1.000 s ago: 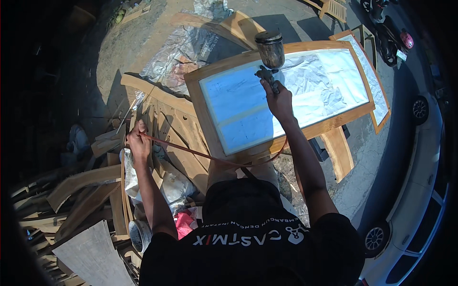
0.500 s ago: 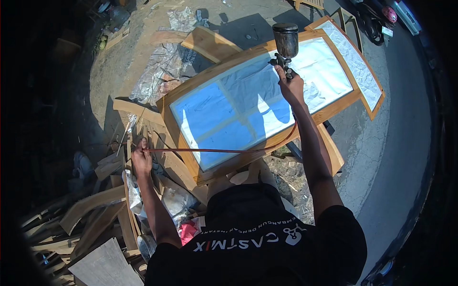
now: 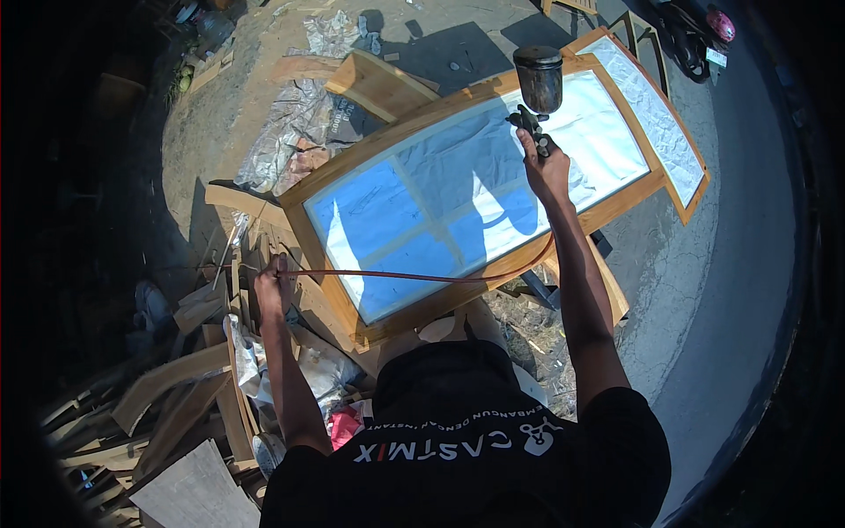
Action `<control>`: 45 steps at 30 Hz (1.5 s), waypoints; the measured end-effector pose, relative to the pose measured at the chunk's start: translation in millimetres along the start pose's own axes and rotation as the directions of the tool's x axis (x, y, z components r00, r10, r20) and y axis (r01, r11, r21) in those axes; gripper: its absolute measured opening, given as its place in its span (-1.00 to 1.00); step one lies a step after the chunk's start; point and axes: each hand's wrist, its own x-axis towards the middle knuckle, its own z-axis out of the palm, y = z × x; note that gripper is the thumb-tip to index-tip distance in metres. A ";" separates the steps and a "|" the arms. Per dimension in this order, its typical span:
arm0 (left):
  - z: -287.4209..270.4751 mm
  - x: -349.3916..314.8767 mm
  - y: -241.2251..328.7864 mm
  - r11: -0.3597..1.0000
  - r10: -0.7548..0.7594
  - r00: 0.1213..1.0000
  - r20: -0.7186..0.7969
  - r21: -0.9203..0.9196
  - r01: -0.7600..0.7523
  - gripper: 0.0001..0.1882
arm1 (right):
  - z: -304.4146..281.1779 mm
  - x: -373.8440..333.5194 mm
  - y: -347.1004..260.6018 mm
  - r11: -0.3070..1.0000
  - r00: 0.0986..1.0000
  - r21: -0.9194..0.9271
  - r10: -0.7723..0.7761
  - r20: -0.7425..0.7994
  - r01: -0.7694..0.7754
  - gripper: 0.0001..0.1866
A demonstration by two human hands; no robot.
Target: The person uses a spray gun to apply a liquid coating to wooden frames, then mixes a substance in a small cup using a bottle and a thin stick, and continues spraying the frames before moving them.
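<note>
A person's right hand (image 3: 549, 172) gripping a dark metal spray gun (image 3: 539, 84), left hand (image 3: 272, 286) closed round a slim reddish hose (image 3: 396, 275), hose crossing the near left corner of a paper-covered wooden frame (image 3: 616, 199)

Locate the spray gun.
In the head view, the spray gun is right of centre near the top, in the right grip, seen against the papered frame.
</note>
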 end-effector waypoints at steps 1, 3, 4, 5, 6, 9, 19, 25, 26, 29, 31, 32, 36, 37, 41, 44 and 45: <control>-3.0 -1.9 1.2 0.999 -0.036 0.999 0.015 0.000 0.036 -0.69 | 9.5 -5.5 2.8 1.000 0.999 0.025 0.003 0.042 -0.004 -0.44; -5.8 -10.7 -27.6 0.995 0.103 0.992 -0.067 0.015 -0.102 -0.72 | 20.7 -23.7 -18.7 0.996 0.992 0.094 -0.012 0.129 0.000 -0.48; -7.7 -18.4 -45.2 0.985 0.170 0.980 -0.108 0.032 -0.168 -0.74 | 27.2 -34.2 -27.8 0.993 0.983 0.114 0.002 0.182 -0.024 -0.49; -10.0 -23.2 -48.5 0.994 0.104 0.991 -0.087 0.047 -0.100 -0.75 | 30.6 -43.2 -34.0 0.991 0.974 0.123 0.018 0.225 -0.047 -0.50; -17.4 -22.8 -44.9 0.996 0.054 0.997 -0.059 0.067 -0.050 -0.77 | 30.9 -52.5 -36.1 0.991 0.970 0.126 0.019 0.243 -0.051 -0.50; -27.3 -55.9 -119.9 0.985 0.149 0.968 -0.201 0.118 -0.127 -0.59 | 49.3 -92.1 -70.0 0.964 0.916 0.228 0.034 0.399 -0.135 -0.51; -31.6 -98.0 -347.0 0.987 0.085 0.986 -0.145 -0.121 -0.103 -0.20 | 113.1 -229.9 -131.7 0.938 0.924 0.321 -0.004 0.382 -0.129 -0.52; -47.4 -101.0 -450.2 0.978 0.195 0.979 0.060 -0.088 -0.189 -0.61 | 156.0 -340.4 -179.2 0.903 0.918 0.327 0.150 0.367 -0.278 -0.44; -55.4 -111.5 -473.4 0.981 0.058 0.984 0.166 -0.190 -0.026 -0.66 | 162.9 -354.8 -197.0 0.898 0.903 0.327 0.148 0.404 -0.294 -0.44; -66.8 -129.5 -511.4 0.976 -0.055 0.923 0.381 -0.175 0.131 -0.63 | 191.0 -396.7 -217.7 0.929 0.924 0.324 0.047 0.380 -0.181 -0.54; -71.7 -135.7 -516.7 0.982 -0.089 0.838 0.538 -0.093 0.164 -0.60 | 196.9 -423.4 -230.3 0.919 0.940 0.372 -0.009 0.342 -0.127 -0.55; -78.9 -141.7 -522.4 0.982 -0.113 0.793 0.598 -0.052 0.179 -0.58 | 206.2 -432.5 -239.1 0.912 0.939 0.402 -0.063 0.339 -0.084 -0.56; -90.3 -156.5 -532.7 0.985 -0.122 0.632 0.765 0.013 0.174 -0.49 | 264.1 -454.1 -253.8 0.852 0.905 0.474 -0.361 0.226 0.222 -0.64; -80.1 -142.3 -528.3 0.987 -0.066 0.634 0.771 -0.042 0.154 -0.47 | 268.4 -455.5 -259.7 0.890 0.908 0.437 -0.282 0.310 0.127 -0.66; -70.8 -61.7 -419.6 0.627 0.224 0.870 0.440 -0.748 0.216 -0.10 | 301.9 -463.7 -291.8 0.905 0.792 0.425 -0.240 0.561 -0.028 -0.60; -160.0 -36.9 -267.3 0.595 0.334 0.911 0.241 -0.804 -0.005 -0.05 | 324.9 -458.1 -332.3 0.933 0.673 0.360 -0.276 0.687 0.014 -0.58; -169.0 -34.2 -256.8 0.577 0.365 0.922 0.125 -0.808 -0.119 -0.09 | 334.8 -454.6 -347.0 0.944 0.611 0.316 -0.308 0.729 0.098 -0.57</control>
